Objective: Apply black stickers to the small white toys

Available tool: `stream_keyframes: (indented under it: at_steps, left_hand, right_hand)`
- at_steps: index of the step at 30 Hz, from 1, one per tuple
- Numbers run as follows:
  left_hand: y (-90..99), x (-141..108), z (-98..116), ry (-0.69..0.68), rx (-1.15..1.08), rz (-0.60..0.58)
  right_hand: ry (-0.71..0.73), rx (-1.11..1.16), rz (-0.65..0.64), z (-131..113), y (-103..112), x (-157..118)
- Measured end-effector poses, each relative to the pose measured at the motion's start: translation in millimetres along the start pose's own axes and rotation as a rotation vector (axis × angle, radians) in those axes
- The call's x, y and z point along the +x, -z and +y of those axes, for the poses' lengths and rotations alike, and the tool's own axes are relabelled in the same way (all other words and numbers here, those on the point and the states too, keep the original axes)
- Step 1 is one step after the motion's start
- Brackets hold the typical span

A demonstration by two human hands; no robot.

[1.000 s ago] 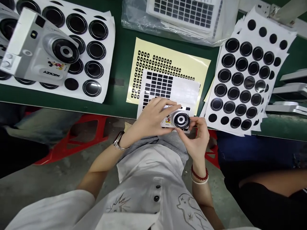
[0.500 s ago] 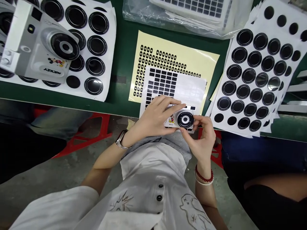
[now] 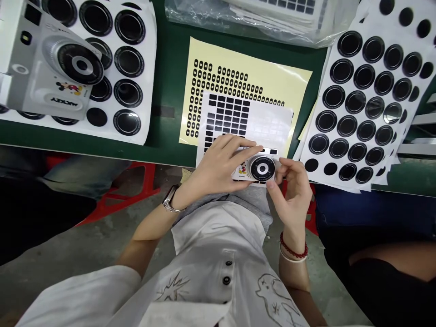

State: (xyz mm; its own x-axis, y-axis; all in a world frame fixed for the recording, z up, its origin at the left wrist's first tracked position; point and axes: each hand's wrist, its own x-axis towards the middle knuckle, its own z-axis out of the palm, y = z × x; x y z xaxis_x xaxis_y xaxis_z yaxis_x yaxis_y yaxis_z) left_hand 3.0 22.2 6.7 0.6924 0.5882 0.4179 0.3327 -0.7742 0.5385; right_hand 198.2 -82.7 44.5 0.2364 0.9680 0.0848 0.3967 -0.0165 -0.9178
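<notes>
Seen from above, a person in a white shirt sits at a green table with both bare hands near its front edge. The left hand is wrapped around a small silver-white camera, gripping its left part: the fingers reach along the top edge and the thumb lies along the bottom. The camera faces up, its black round lens uncovered by the hand and a little cartoon mouse showing beside the fingers.

The right hand is at the camera's other end, half curled, with a narrow gap between thumb and forefinger. The thumb tip is at the lower right corner; whether it touches the camera is hard to tell.

A watch circles the left wrist; a red bead bracelet and a pale band circle the right.

The camera is over the lower part of a white sheet printed with black rectangles, which overlaps a yellow sheet of small black marks. To the right is a stack of sheets covered in black circles. At far left, a larger camera marked "MICKEY", upside down, is on a sheet of bigger black discs. Beyond the yellow sheet is a clear plastic bag.
</notes>
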Motion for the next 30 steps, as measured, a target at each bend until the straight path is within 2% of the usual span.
stream_keyframes:
  at_steps: [6, 14, 21, 23, 27, 30]
  left_hand:
    - [-0.6, 0.0, 0.5, 0.01, -0.02, -0.006]
    - [0.7, 0.0, 0.5, 0.026, -0.03, -0.027]
    - [0.8, 0.0, 0.1, 0.023, -0.028, -0.029]
    - [1.4, 0.2, 0.2, 0.014, -0.025, -0.029]
    - [3.6, 0.2, 1.2, 0.029, -0.029, -0.061]
    - [5.2, 0.4, 2.1, 0.031, -0.026, -0.072]
  right_hand:
    - [-0.03, -0.028, -0.15, -1.2, 10.2, 12.6]
    - [0.1, -0.217, -0.11, -3.4, 10.0, 13.3]
    - [0.176, -0.321, -0.141, -5.7, 16.1, 11.0]
    - [0.121, -0.253, -0.158, -6.9, 17.9, 12.3]
    - [-0.148, 0.012, -0.166, -7.9, 18.9, 20.5]
    - [-0.254, 0.124, -0.16, -6.7, 18.2, 28.9]
